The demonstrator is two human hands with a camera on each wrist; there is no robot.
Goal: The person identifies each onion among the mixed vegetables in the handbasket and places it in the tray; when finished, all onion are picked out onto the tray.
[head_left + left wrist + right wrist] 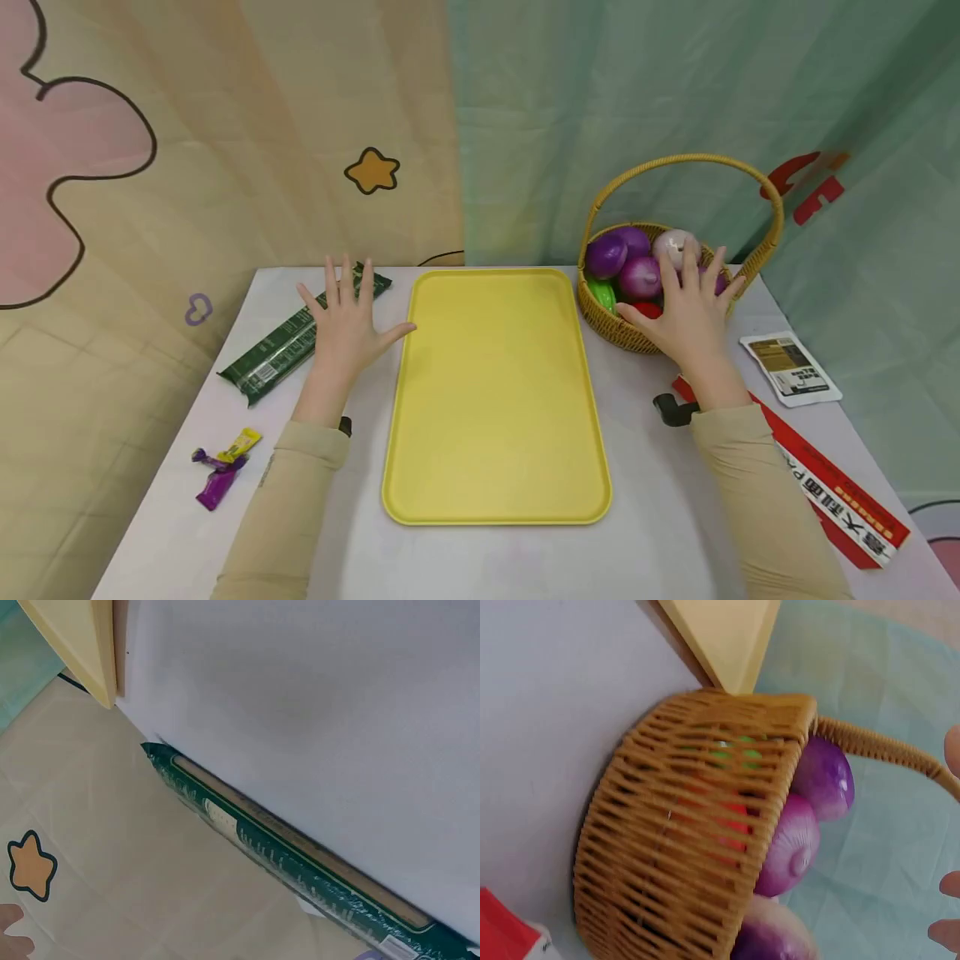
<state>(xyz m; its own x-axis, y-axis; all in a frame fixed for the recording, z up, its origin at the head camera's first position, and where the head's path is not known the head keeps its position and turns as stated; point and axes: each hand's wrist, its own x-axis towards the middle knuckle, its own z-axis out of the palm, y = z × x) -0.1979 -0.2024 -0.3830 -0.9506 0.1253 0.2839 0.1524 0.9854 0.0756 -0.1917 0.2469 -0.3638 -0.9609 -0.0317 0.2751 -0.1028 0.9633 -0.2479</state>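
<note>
My left hand (347, 327), fingers spread wide, hovers over the long green packet (281, 354) at the table's left. Only fingertips of that hand show at the lower left of the left wrist view, where the packet (300, 862) lies along the table edge. On the other side, my right hand (693, 321) is spread in front of the wicker basket (618, 329), overlapping its near rim. Purple onions (641, 277), a whitish round vegetable (677, 245), and green and red pieces fill the basket. Neither hand holds anything.
A yellow tray (498, 400) lies between the hands. Small wrapped candies (219, 482) are at the left. To the right are a white and gold pouch (791, 368) and a long red box (840, 492), partly under the right forearm. Curtains (540, 133) hang behind the table.
</note>
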